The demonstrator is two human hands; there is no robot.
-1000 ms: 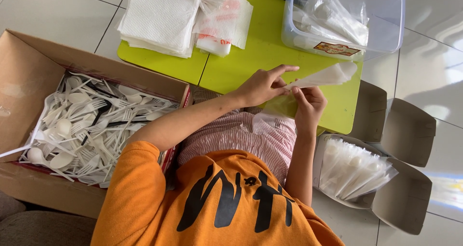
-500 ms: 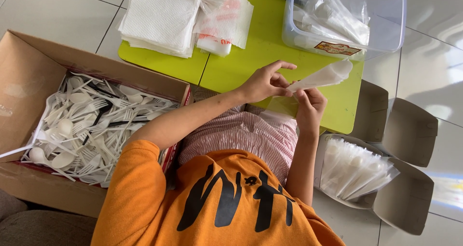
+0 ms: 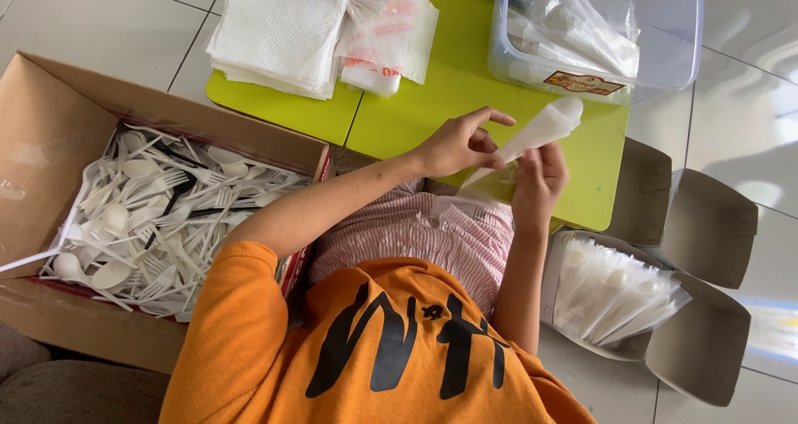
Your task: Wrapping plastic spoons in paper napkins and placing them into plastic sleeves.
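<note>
Napkin-wrapped cutlery [image 3: 539,131] is held over the near edge of the green table [image 3: 432,91], in front of the person's lap. It appears as a white bundle, wide end up and away, narrow end entering a clear sleeve [image 3: 492,183]. Whether spoon, fork or both lie inside cannot be told.

Left hand [image 3: 455,144]: closed on the bundle at its lower part, thumb and forefinger pinching, remaining fingers raised. Right hand [image 3: 539,183]: just right of and below the left, fingers curled round the sleeve and the bundle's lower end.

Progress, judged: the bundle looks only partly entered into the sleeve, so this piece is unfinished.

Beyond the hands, across the table, a clear plastic tub [image 3: 598,33] holds a good number of bagged sets. That is the apparent finished stock.

Below the right hand, an open cardboard box [image 3: 706,224] on the floor holds a stack of clear sleeves [image 3: 611,295], still plentiful.

Far left of the left hand, a large cardboard carton [image 3: 50,116] is well filled with loose white plastic spoons and forks [image 3: 158,216]. Beyond the left hand lies a stack of white napkins [image 3: 278,29] with an opened napkin packet [image 3: 386,37] beside it.

Much material remains, by appearance.
</note>
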